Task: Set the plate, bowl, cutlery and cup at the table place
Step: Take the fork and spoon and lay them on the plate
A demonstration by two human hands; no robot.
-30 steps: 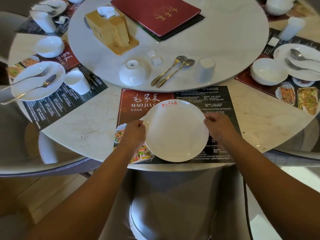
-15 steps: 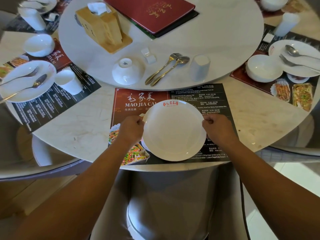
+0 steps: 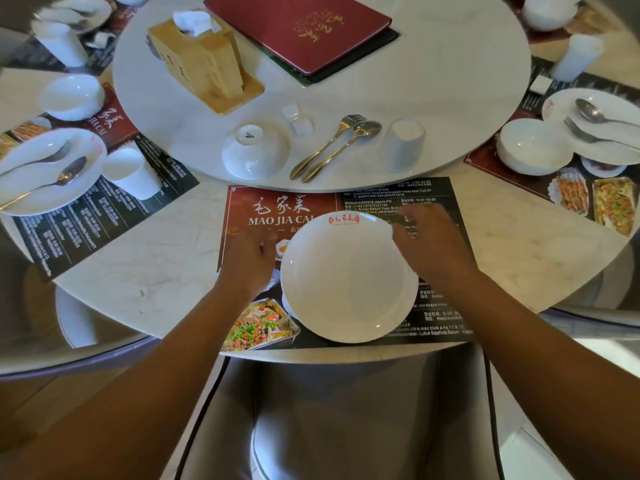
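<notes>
A white plate (image 3: 348, 282) with a red logo lies flat on the printed placemat (image 3: 298, 209) at the near table edge. My left hand (image 3: 251, 261) hovers just left of the plate, fingers loose, holding nothing. My right hand (image 3: 429, 240) is over the plate's upper right rim with fingers spread, gripping nothing. Beyond the mat, on the round turntable (image 3: 450, 98), stand an upside-down white bowl (image 3: 254, 150), a fork (image 3: 329, 143) and spoon (image 3: 341, 150) side by side, and an upside-down white cup (image 3: 403, 145).
The turntable also carries a wooden tissue box (image 3: 201, 60), a red menu folder (image 3: 301, 26) and two small white holders (image 3: 298, 119). Laid places sit at left (image 3: 45, 171) and right (image 3: 588, 133). A grey chair (image 3: 346, 410) stands below the table edge.
Both hands have let go of the plate, which now lies on the placemat. The right hand has lifted and opened above the rim; the left has drawn slightly away.
</notes>
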